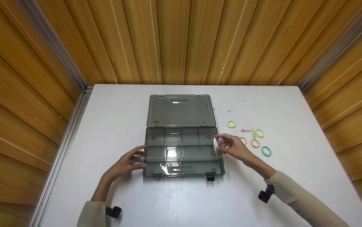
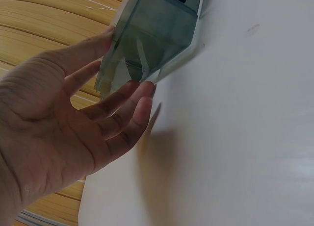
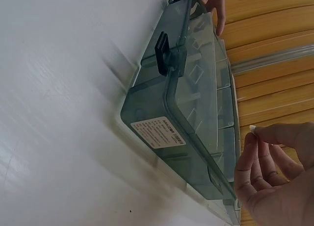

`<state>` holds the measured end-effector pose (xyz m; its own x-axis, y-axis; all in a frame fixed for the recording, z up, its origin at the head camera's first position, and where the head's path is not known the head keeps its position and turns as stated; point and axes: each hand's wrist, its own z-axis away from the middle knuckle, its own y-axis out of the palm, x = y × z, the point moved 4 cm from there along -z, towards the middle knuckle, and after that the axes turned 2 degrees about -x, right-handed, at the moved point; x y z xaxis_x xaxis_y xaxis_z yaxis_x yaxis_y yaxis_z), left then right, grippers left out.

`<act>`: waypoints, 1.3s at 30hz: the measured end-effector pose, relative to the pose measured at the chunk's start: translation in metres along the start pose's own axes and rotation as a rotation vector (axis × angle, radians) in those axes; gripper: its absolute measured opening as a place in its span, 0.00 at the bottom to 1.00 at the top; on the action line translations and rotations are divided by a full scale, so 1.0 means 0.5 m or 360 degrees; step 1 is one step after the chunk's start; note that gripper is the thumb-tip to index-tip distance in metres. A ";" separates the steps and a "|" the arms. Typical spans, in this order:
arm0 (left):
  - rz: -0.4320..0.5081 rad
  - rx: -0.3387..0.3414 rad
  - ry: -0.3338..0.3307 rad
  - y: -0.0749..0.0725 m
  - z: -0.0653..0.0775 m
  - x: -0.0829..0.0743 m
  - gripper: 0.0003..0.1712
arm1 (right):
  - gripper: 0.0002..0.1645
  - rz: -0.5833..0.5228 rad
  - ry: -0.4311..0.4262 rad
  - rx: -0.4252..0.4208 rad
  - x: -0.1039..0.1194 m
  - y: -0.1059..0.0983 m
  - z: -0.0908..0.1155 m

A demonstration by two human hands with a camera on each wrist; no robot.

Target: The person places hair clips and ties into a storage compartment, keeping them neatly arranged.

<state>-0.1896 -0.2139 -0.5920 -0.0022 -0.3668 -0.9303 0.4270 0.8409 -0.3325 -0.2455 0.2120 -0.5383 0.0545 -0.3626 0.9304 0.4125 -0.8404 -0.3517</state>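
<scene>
A dark translucent compartment box (image 1: 181, 110) lies on the table with its lid folded back. Long clear dividers (image 1: 184, 158) run across its lower half. At the box's left wall, my left hand (image 1: 127, 162) rests its thumb and fingertips against the side, fingers spread; the left wrist view shows this hand (image 2: 73, 108) touching the box (image 2: 157, 30). My right hand (image 1: 233, 146) pinches a small white strip-like piece (image 1: 215, 144) above the box's right edge. In the right wrist view only a white tip (image 3: 252, 128) shows between thumb and index finger.
Right of the box lie several ring-shaped bands: a yellow one (image 1: 231, 124), a yellow-green one (image 1: 259, 133), a peach one (image 1: 255, 143) and a teal one (image 1: 266, 151). A pink clip-like piece (image 1: 245, 130) lies among them. A black latch (image 1: 210, 177) sticks out in front.
</scene>
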 end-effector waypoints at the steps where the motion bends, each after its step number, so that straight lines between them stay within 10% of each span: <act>1: 0.0003 0.0007 -0.0003 0.001 -0.001 -0.001 0.44 | 0.28 -0.0011 0.0010 0.0010 0.001 0.002 0.001; 39: 0.0084 0.0032 -0.0092 0.008 0.002 -0.006 0.47 | 0.30 -0.0324 -0.0004 0.0221 0.071 0.180 -0.118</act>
<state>-0.1871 -0.2099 -0.5904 0.0728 -0.3453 -0.9357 0.4432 0.8516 -0.2798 -0.2599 0.0996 -0.5429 -0.0404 -0.1902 0.9809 0.5360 -0.8326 -0.1393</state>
